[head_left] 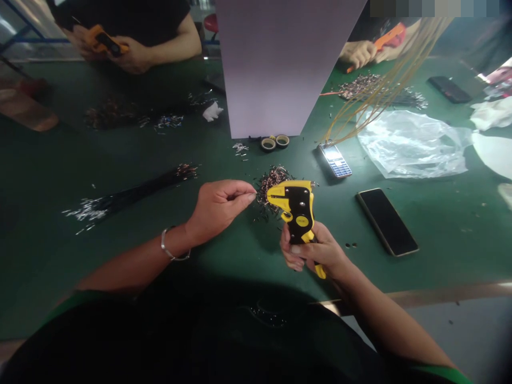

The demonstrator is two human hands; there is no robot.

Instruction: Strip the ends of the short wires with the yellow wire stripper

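Dark shirt (192, 341) foremost; right fingers (295, 260) wrap wire stripper (298, 205); left fingers (242, 200), pressed together, beside it.

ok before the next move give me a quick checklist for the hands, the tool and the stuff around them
1. Wire stripper held by its handle in the right hand: ok.
2. Left hand clear of the tool's nose: ok, its fingertips look just short of it.
3. Wire between the left thumb and finger: cannot tell, too small to make out.
4. Space around the tool's nose free of scraps: not ok, a pile of wire bits lies right there.
5. Black phone apart from both hands: ok, it lies to the right.
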